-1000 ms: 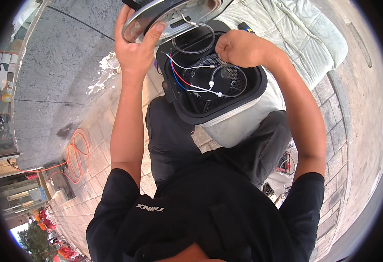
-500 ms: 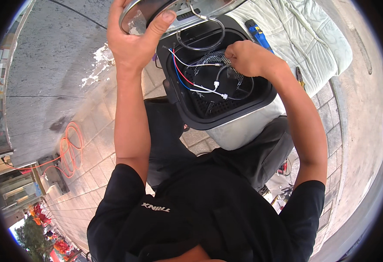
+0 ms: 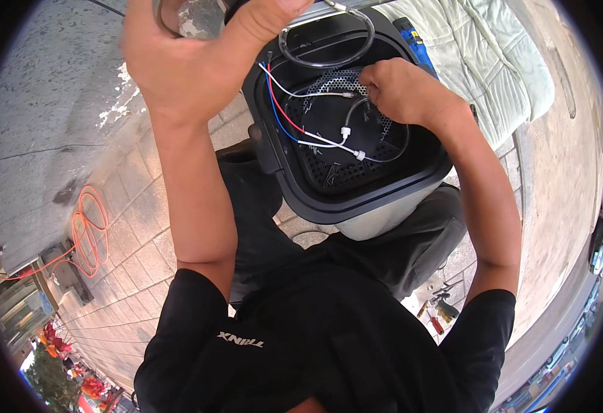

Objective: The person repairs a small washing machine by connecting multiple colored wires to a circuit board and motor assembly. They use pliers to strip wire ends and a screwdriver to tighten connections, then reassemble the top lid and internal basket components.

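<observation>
Head view: left hand grips lid, now lifted nearer camera, leaving wiring exposed; right hand curled over mesh, cannot tell whether grip holds anything.

I am sitting with a housing standing before me, my right hand reaching in over its mesh, and wires running left of that hand. My left hand is holding a lid beyond the housing's far left corner. Behind right, a tool is lying on a pad; a coiled cord is resting on paving far left, hand tools sitting low right.
</observation>
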The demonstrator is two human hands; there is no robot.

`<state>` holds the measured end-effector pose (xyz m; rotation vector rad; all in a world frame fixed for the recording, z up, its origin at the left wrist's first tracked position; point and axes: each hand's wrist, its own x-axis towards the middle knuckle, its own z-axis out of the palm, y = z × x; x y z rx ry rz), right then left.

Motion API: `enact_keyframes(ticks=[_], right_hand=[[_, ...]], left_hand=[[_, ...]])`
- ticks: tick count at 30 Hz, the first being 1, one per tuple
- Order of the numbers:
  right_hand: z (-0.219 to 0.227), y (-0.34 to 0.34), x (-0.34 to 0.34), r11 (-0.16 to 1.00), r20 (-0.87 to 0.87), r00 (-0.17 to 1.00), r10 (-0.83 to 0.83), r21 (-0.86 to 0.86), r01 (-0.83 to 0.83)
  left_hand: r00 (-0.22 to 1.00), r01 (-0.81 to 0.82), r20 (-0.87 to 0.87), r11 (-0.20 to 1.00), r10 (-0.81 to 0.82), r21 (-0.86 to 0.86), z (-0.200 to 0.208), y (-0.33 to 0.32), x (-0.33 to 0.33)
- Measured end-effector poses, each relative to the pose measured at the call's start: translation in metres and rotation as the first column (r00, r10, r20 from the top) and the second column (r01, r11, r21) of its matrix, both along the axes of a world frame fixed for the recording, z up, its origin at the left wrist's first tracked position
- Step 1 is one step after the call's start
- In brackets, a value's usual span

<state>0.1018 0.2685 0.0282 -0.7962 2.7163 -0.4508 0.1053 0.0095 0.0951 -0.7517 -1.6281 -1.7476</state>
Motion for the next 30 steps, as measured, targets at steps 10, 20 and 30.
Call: enact_keyframes(ticks=[10, 20, 30], right_hand=[[0.001, 0.001, -0.005, 0.999, -0.025, 1.0, -0.009, 0.053, 0.011], [0.014, 0.003, -0.008, 1.0, -0.06, 0.998, 0.017, -0.013, -0.018], [0.022, 0.005, -0.005, 0.994, -0.109, 0.994, -0.019, -0.106, 0.007]], left_hand=[[0.991, -0.121, -0.073, 0.982, 0.112, -0.143, -0.001, -0.01, -0.005], [0.985, -0.158, -0.091, 0.978, 0.146, -0.138, -0.001, -0.01, -0.009], [0.982, -0.176, -0.087, 0.977, 0.166, -0.124, 0.001, -0.013, -0.007]])
